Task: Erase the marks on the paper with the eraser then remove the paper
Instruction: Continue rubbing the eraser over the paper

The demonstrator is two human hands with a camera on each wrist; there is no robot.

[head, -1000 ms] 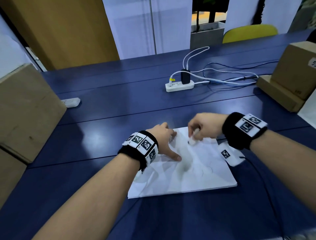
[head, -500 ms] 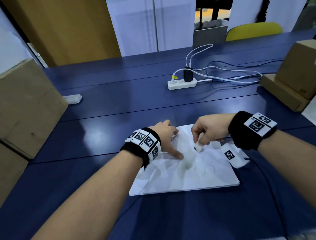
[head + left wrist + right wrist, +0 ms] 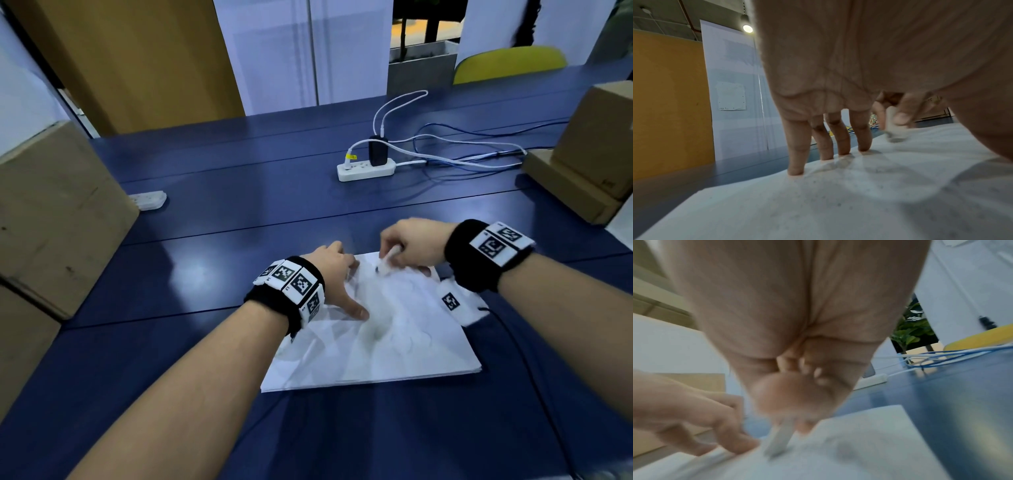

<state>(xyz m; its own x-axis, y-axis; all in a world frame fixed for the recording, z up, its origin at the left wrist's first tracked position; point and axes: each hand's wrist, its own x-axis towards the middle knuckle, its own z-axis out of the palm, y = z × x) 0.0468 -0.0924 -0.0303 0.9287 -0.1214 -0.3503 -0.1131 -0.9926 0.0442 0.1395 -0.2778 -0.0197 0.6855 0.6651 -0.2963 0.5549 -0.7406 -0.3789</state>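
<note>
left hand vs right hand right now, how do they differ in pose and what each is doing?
The left hand has straight, spread fingers pressing the paper flat and grips nothing; the right hand has curled fingers pinching the eraser. The left hand sits at the paper's left part, the right hand over its far edge, eraser tip on the sheet. The right wrist view is blurred, the left sharp. Both wear black wristbands with markers.
</note>
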